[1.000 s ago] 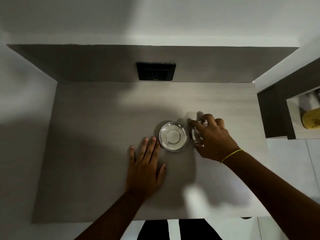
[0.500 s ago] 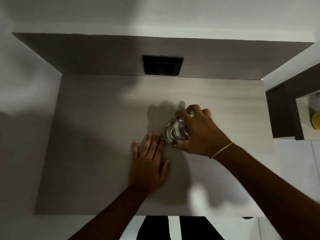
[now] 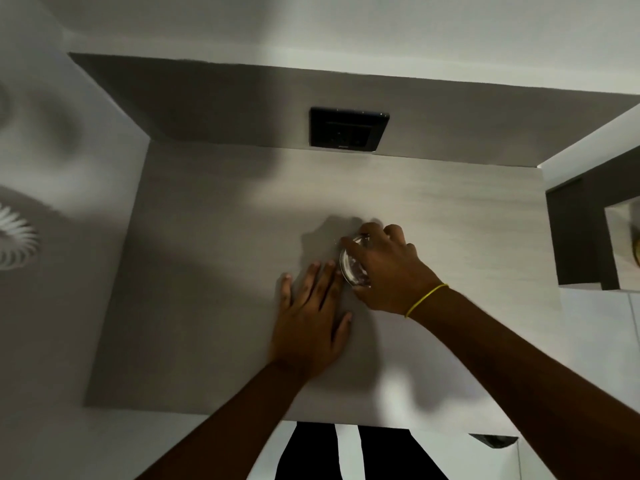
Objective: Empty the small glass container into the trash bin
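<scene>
The right hand (image 3: 388, 271) has its grip clamped on the small glass container (image 3: 353, 266), fingers curled over the far side and the thumb across the near rim, so the glass is tipped on its side with its round face turned to the left; whether it rests on the surface or is lifted just clear cannot be told. A thin yellow band (image 3: 426, 300) circles that wrist. Just beside the glass, the left hand (image 3: 311, 323) lies palm down and flat on the worktop (image 3: 207, 289), fingers spread and holding nothing, its fingertips close to the container's lower edge. The worktop is pale grey with a faint grain, and a hand-shaped shadow falls beyond the glass. On the dark back panel sits a black switch plate (image 3: 349, 130). A dark shelf unit (image 3: 581, 237) stands at the right edge.
</scene>
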{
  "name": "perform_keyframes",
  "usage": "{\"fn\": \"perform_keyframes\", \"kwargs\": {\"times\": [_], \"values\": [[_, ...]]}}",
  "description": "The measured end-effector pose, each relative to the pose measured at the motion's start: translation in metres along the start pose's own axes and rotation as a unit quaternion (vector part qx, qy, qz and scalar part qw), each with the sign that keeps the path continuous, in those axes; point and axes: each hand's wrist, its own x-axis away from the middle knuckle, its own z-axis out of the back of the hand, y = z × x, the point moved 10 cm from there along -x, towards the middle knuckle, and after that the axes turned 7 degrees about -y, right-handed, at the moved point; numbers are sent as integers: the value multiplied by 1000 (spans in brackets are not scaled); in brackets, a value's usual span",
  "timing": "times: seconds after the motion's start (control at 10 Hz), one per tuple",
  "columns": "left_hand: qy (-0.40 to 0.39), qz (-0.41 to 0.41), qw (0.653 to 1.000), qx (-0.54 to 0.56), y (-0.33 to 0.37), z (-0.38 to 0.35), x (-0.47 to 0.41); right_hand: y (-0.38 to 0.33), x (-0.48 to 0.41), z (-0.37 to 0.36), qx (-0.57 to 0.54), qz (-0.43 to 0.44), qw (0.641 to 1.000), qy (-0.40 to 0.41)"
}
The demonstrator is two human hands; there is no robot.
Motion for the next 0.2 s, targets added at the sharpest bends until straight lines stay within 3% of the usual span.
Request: {"fn": "perform_keyframes", "kwargs": {"times": [0.2], "values": [[-28, 36, 999, -21, -17, -25, 29, -2, 5, -45, -9, 25, 996, -81]]}}
